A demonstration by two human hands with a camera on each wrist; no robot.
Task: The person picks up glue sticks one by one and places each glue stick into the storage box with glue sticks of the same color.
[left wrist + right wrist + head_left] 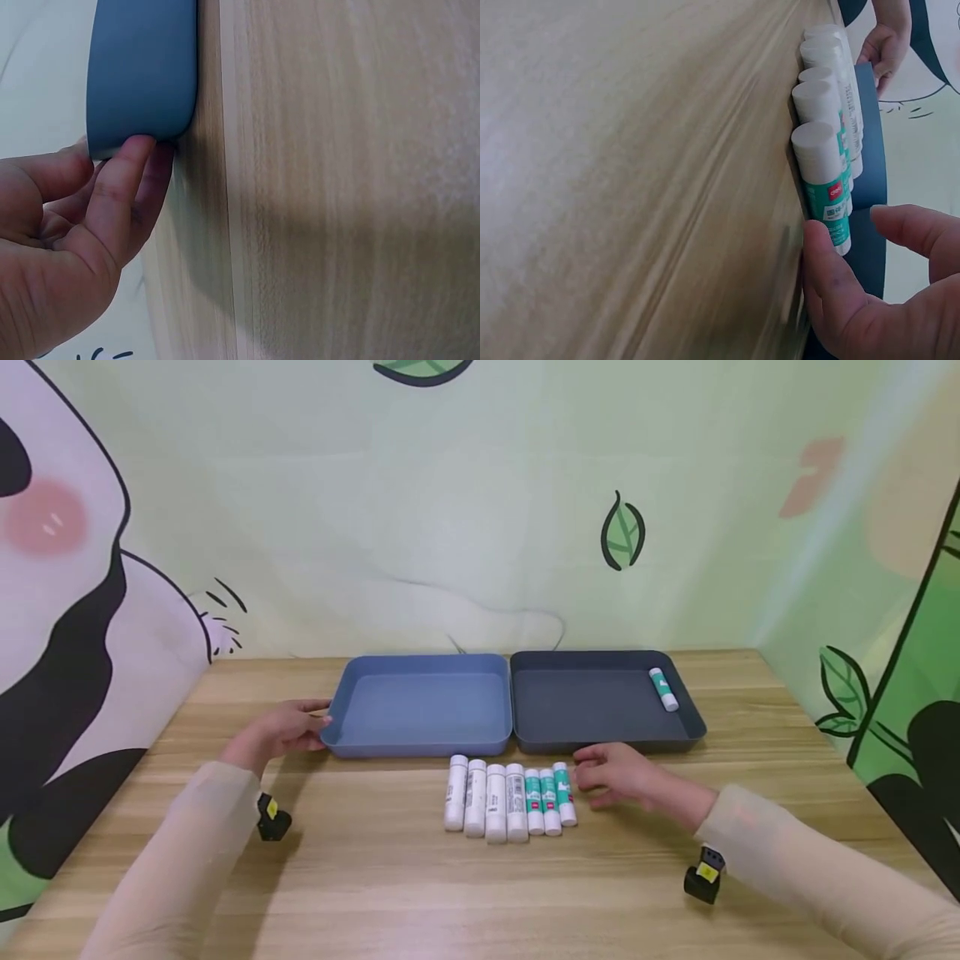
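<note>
My left hand (288, 728) rests at the left end of a blue tray (420, 749). In the left wrist view its fingertips touch the outer wall of the tray (142, 82), close to the rim and the base. My right hand (618, 774) is beside the rightmost green-and-white glue stick (565, 797), thumb and fingers apart around its end. In the right wrist view one fingertip lies right at that glue stick (825, 187). Next to it in the row lie two more green glue sticks (550, 806) and several white-labelled sticks (496, 806).
A dark grey tray (600, 747) stands against the blue one's right side, with one green glue stick (663, 690) lying at its right end. Both trays are near the back of the wooden table (375, 893), before a printed backdrop (315, 527).
</note>
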